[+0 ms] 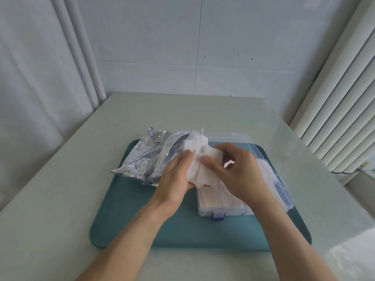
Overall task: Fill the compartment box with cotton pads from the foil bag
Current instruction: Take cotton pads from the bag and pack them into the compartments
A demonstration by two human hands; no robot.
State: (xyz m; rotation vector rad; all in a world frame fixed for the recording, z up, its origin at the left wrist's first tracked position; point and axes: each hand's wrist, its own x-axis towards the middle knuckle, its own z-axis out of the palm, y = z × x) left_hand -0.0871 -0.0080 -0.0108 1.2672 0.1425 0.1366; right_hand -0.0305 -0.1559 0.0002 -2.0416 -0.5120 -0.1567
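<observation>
A bunch of white cotton pads [199, 157] is held above the tray between both hands. My left hand [174, 179] grips the bunch from below and the left, thumb on top. My right hand [235, 171] pinches the pads from the right, thumb pressed on them. Under the right hand lies the clear compartment box [223, 203] with a blue latch [218, 216]; its near compartments hold stacked white pads. Its lid [233, 138] is open toward the back. The crumpled silver foil bag [146, 159] with blue drawings lies left of the box.
Everything sits on a teal tray [125, 220] on a pale table [60, 179]. A white wall stands behind, curtains to the left and vertical blinds [334, 118] to the right. A white object [357, 258] is at the table's near right corner.
</observation>
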